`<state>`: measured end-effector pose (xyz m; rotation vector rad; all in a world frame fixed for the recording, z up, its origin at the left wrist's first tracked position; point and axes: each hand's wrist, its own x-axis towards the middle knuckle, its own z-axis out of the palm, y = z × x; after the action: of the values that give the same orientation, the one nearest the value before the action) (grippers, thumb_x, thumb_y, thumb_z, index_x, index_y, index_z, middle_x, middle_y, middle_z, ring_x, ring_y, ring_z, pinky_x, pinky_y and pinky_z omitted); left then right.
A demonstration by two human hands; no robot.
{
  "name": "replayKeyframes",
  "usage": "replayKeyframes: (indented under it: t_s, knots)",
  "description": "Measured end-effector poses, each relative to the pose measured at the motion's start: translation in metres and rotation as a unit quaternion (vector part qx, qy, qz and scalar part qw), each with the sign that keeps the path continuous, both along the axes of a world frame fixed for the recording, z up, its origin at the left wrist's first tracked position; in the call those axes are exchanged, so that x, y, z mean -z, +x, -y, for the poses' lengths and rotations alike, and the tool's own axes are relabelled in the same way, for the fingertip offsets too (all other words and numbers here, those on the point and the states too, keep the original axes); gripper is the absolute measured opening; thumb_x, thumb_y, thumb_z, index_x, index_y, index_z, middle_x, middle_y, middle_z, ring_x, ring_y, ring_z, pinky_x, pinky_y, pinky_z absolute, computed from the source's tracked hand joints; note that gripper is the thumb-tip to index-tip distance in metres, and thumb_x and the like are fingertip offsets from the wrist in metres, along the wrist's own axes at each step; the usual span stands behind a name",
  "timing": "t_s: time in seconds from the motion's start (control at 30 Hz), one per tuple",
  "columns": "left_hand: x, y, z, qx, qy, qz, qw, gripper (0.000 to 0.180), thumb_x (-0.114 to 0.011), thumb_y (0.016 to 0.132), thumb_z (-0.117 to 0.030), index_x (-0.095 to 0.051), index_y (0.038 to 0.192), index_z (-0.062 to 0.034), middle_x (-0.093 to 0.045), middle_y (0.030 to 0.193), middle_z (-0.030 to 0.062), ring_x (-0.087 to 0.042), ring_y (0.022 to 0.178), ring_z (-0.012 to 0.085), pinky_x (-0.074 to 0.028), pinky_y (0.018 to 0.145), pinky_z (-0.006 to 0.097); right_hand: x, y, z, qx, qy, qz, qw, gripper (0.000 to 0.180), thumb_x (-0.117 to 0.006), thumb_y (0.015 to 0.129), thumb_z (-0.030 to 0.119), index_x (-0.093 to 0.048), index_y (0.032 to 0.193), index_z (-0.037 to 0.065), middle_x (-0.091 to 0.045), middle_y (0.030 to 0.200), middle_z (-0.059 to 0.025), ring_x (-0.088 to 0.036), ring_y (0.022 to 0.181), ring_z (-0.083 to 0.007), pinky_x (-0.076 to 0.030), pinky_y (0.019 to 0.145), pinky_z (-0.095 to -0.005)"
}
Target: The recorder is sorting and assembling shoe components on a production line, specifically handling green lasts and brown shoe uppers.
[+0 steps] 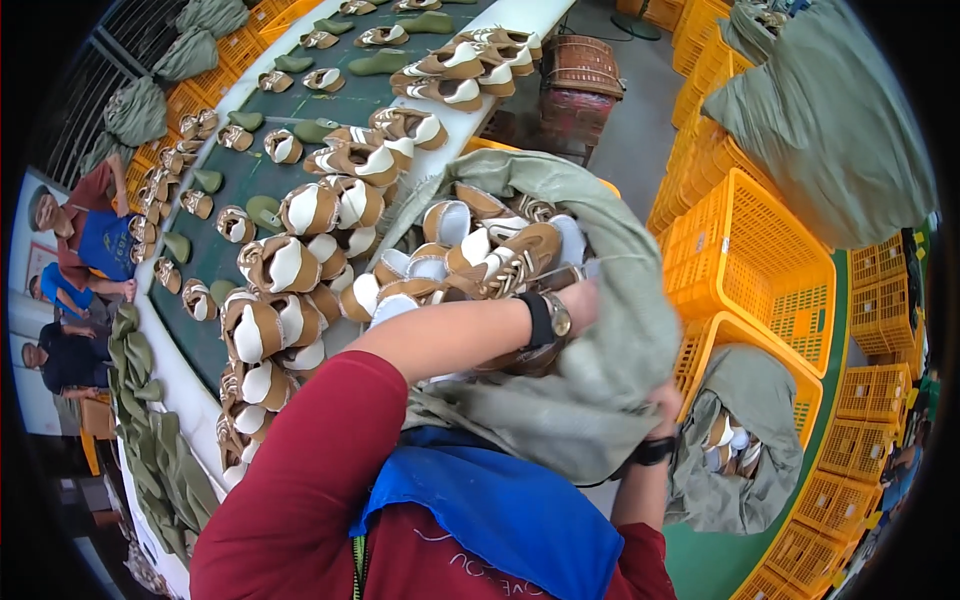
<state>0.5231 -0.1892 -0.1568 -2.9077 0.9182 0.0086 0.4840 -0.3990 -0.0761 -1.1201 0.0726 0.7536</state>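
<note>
A grey-green cloth sack full of brown-and-white shoe uppers lies tipped open against the edge of a long dark green conveyor belt. My left hand, with a dark watch on the wrist, reaches across and grips the sack's cloth beside the uppers. My right hand clutches the sack's lower fold; most of its fingers are hidden in the cloth. A pile of the same uppers lies on the belt just left of the sack's mouth.
More uppers and green shoe lasts are spread along the belt. Yellow plastic crates stack at the right, one holding another sack of uppers. Filled sacks lie on the crates. Other people work at the belt's far left side.
</note>
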Motion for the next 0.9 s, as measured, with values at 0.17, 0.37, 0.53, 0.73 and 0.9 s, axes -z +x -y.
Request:
replayKeyframes:
  t_s: [0.17, 0.37, 0.53, 0.73, 0.9]
  knots:
    - [-0.07, -0.033, -0.059, -0.052, 0.036, 0.144, 0.987, 0.019, -0.056, 0.069, -0.011, -0.06, 0.087, -0.0053, -0.058, 0.081, 0.0073, -0.057, 0.077, 0.0212, -0.044, 0.083, 0.037, 0.084, 0.054, 0.057, 0.136, -0.118, -0.015, 0.984, 0.045, -0.043, 0.072, 0.002, -0.049, 0.117, -0.002, -0.058, 0.11, -0.0128, -0.057, 0.098, -0.0241, -0.045, 0.086, -0.0338]
    - [-0.068, -0.037, -0.152, -0.346, 0.002, 0.036, 0.937, 0.034, -0.054, 0.073, -0.007, -0.053, 0.107, -0.008, -0.056, 0.086, 0.0096, -0.06, 0.08, 0.0233, -0.051, 0.062, 0.033, 0.207, 0.044, 0.075, -0.046, -0.381, 0.234, 0.893, 0.038, -0.054, 0.076, 0.006, -0.051, 0.112, -0.004, -0.061, 0.103, -0.0158, -0.058, 0.097, -0.0246, -0.043, 0.085, -0.0332]
    - [-0.053, -0.047, -0.155, -0.305, 0.017, 0.075, 0.949, 0.036, -0.055, 0.073, -0.008, -0.052, 0.109, -0.0068, -0.053, 0.083, 0.0073, -0.059, 0.075, 0.0223, -0.05, 0.058, 0.032, 0.17, 0.064, 0.048, -0.21, -0.615, 0.216, 0.728, 0.073, -0.067, 0.07, 0.018, -0.031, 0.132, 0.005, -0.059, 0.105, -0.0249, -0.056, 0.1, -0.0384, -0.044, 0.085, -0.0434]
    - [-0.065, -0.053, -0.15, -0.252, 0.009, 0.066, 0.966, 0.022, -0.054, 0.074, -0.008, -0.05, 0.096, -0.0056, -0.054, 0.083, 0.0091, -0.061, 0.072, 0.0236, -0.05, 0.058, 0.032, 0.027, 0.082, -0.05, -0.032, -0.329, 0.601, 0.727, 0.078, -0.069, 0.068, 0.014, -0.03, 0.134, -0.001, -0.048, 0.118, -0.0275, -0.047, 0.11, -0.0393, -0.039, 0.091, -0.0411]
    - [-0.057, -0.061, -0.16, -0.326, -0.037, 0.058, 0.943, 0.019, -0.052, 0.075, -0.005, -0.047, 0.093, -0.0064, -0.055, 0.079, 0.0123, -0.062, 0.069, 0.0271, -0.051, 0.058, 0.036, 0.05, 0.042, -0.075, -0.179, -0.329, 0.602, 0.705, 0.054, -0.065, 0.066, 0.008, -0.049, 0.117, 0.003, -0.059, 0.097, -0.0176, -0.054, 0.095, -0.036, -0.042, 0.084, -0.0407]
